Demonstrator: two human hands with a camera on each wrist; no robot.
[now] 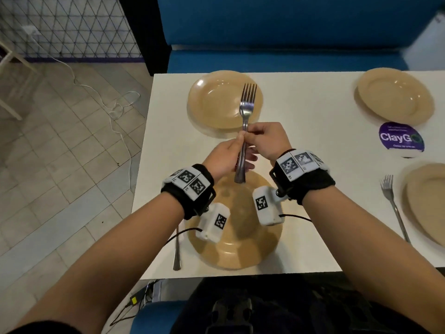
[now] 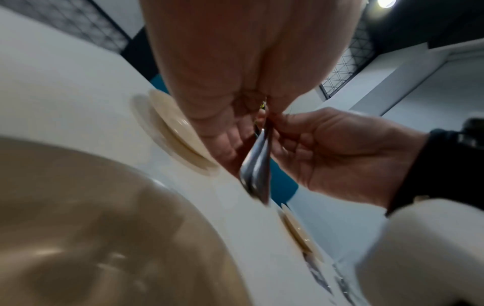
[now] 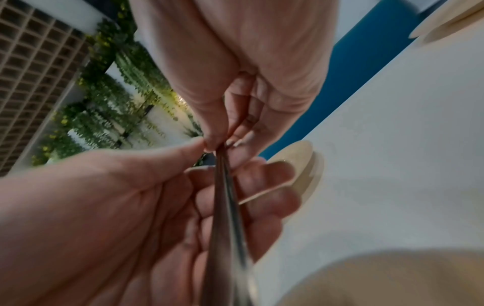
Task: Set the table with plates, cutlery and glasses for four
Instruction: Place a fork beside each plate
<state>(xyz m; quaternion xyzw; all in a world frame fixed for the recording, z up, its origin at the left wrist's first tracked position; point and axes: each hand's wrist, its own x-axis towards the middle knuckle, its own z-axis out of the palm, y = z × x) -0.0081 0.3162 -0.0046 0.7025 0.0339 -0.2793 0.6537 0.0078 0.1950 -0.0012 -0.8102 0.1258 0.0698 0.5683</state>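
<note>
A metal fork is held in the air above the white table, tines pointing away over the far tan plate. My left hand grips its handle from the left with curled fingers. From the right, my right hand pinches the neck just above. The handle end hangs over the near tan plate. In the left wrist view the handle end looks doubled, possibly two forks stacked. The right wrist view shows both hands closed round the shaft.
One fork lies left of the near plate, another fork left of the near right plate. A far right plate and a purple ClayGo sticker sit at the right. A blue bench backs the table.
</note>
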